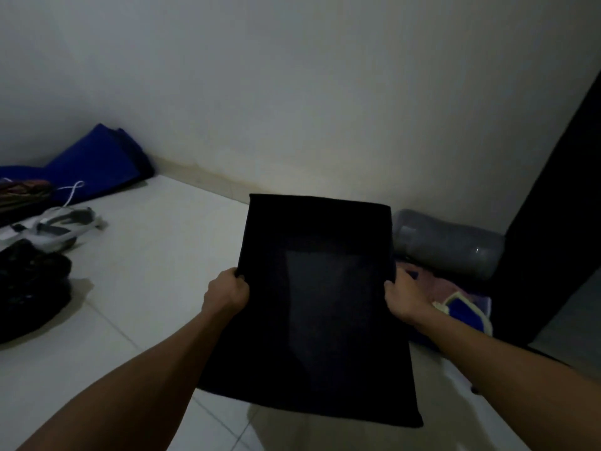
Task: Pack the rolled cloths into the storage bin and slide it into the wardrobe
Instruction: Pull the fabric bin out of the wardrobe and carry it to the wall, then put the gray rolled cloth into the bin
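Both arms reach forward; the left hand (pixel 227 292) and right hand (pixel 403 299) each grip a side edge of a flat, rectangular, matte black cloth (pixel 312 307).

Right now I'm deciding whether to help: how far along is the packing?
Some cloths already sit in the bin at right. Both hands, left and right, hold a flat black cloth, not yet rolled. A dark pile waits on the floor; the bin isn't in the wardrobe.

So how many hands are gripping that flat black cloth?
2. The left hand grips the left edge of the flat black folded cloth and the right hand grips its right edge, with the fingers curled round the fabric.
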